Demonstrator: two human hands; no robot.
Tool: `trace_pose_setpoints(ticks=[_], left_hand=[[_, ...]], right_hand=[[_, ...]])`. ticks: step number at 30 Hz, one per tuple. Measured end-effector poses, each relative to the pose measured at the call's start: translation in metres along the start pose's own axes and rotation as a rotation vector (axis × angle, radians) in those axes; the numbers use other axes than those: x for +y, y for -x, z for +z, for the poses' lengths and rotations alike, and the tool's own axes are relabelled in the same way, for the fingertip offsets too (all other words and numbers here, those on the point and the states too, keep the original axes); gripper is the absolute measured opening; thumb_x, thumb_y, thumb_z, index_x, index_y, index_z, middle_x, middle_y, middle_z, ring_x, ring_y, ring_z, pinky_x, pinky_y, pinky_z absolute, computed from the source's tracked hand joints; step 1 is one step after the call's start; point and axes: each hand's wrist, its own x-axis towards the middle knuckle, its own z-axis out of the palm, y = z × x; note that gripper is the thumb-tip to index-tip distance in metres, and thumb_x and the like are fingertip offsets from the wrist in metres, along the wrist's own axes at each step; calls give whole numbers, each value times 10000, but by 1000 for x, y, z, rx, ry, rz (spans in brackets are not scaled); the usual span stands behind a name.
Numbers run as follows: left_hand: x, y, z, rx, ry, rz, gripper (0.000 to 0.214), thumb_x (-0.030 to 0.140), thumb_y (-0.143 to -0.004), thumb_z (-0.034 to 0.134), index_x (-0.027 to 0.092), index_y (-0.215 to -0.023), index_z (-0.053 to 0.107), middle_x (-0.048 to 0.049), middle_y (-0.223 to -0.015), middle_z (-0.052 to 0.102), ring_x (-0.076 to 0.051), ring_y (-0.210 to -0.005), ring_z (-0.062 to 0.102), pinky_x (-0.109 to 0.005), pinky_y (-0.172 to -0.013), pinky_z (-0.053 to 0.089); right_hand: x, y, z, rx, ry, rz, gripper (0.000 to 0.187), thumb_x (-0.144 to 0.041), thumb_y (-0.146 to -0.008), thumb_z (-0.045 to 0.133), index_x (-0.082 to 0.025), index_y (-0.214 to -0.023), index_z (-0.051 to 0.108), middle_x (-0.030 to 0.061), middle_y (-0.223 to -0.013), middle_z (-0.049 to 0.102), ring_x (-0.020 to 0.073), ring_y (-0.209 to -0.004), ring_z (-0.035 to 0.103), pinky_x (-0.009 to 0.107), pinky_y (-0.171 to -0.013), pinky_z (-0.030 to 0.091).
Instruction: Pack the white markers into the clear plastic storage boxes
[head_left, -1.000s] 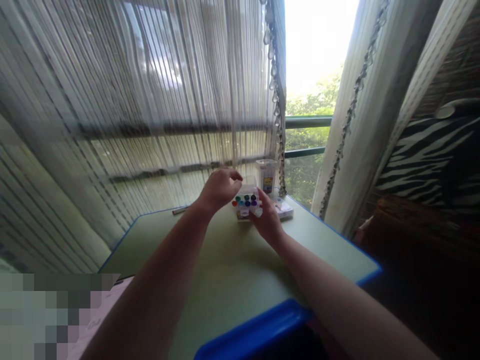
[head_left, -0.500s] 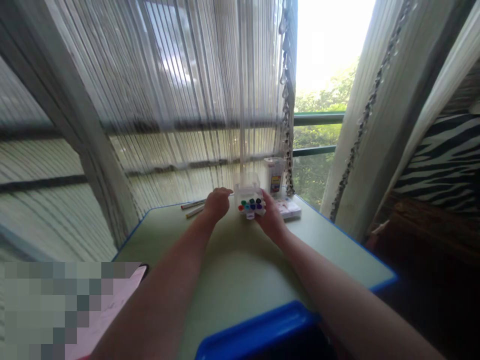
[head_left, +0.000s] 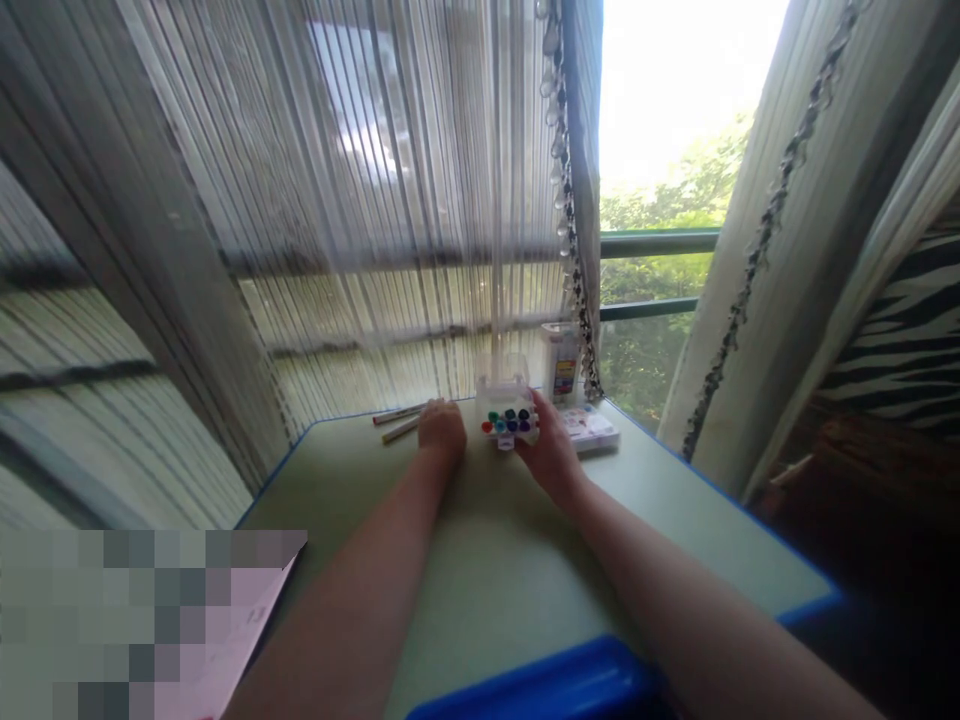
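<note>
A clear plastic marker box [head_left: 508, 412] with several coloured caps showing stands tilted at the far side of the green table [head_left: 480, 570]. My right hand [head_left: 551, 452] grips its right side. My left hand [head_left: 441, 430] rests on the table just left of the box, fingers curled down, beside two loose markers [head_left: 397, 422] lying near the far edge. I cannot see what, if anything, is under the left fingers.
Behind the box stands a second clear container [head_left: 561, 362], with a flat white box [head_left: 592, 428] to its right. Striped curtains [head_left: 337, 220] hang behind the table. A pink sheet [head_left: 247, 620] lies at front left. A blue edge [head_left: 547, 680] is nearest me.
My left hand came down off the top of the marker box and now rests on the table to its left. The right hand kept hold of the box. The view shifted, revealing two loose markers.
</note>
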Motion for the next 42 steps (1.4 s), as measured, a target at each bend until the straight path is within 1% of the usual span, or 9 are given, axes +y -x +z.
trace_pose_setpoints(ticks=[5,11,18,23,27,29,31,38,42], left_hand=[[-19,-6,4,-6,-27,-208,390,225,-833,399,48,-1122,593,-270,-1165,562,-361,-1127,509,-470,-901,388],[-20,-7,5,-22,-45,-170,367,162,-845,345,136,-1054,646,-189,-1145,597,-309,-1086,528,-437,-853,418],[-23,-11,3,-57,-5,-147,362,176,-832,370,116,-1045,657,-213,-1163,575,-336,-1102,518,-456,-853,430],[-17,-9,-4,-48,69,-232,317,216,-813,431,116,-1022,647,-203,-1089,610,-316,-1044,569,-406,-805,464],[-2,-9,-32,105,143,-317,374,242,-890,306,109,-1148,541,-198,-1156,557,-266,-1009,590,-358,-774,478],[4,-12,-54,375,332,-345,323,241,-878,336,115,-1091,543,-175,-1114,571,-241,-1001,586,-342,-805,473],[8,-14,-78,512,464,-336,291,241,-854,365,125,-1056,539,-148,-1058,596,-219,-967,591,-335,-811,475],[15,9,-140,306,478,-63,186,335,-714,576,169,-796,596,-77,-792,660,-222,-796,630,-330,-728,475],[22,36,-169,487,415,-3,195,318,-704,618,172,-830,589,-57,-802,661,-219,-838,630,-330,-771,477]], right_hand=[[0,0,0,-4,15,-22,730,-99,-635,602,-226,-1320,385,123,-1183,545,235,-950,580,425,-820,517],[0,-1,0,-6,14,-4,725,-96,-626,614,-220,-1308,401,121,-1178,549,236,-940,583,434,-834,515],[-3,-1,-1,-33,28,-10,770,-79,-623,611,-217,-1341,370,123,-1197,547,246,-992,572,443,-853,507],[-4,-1,-4,-54,26,-56,872,-71,-638,622,-271,-1409,268,107,-1250,526,252,-1037,559,434,-852,508],[-6,-3,-8,-74,44,-91,848,-55,-642,617,-292,-1395,306,91,-1264,504,262,-1147,501,451,-954,450],[-7,-4,-9,-66,53,-82,822,-44,-648,605,-293,-1382,330,89,-1250,504,259,-1154,495,453,-972,438],[-8,-5,-11,-41,65,-66,806,-38,-653,598,-283,-1377,340,94,-1235,509,260,-1146,500,459,-976,433],[-5,-6,-14,51,59,-56,783,-53,-664,605,-241,-1374,331,109,-1223,521,261,-1125,516,473,-983,423],[-4,-5,-14,29,66,-72,774,-53,-658,608,-229,-1366,350,113,-1210,534,259,-1113,527,460,-973,435]])
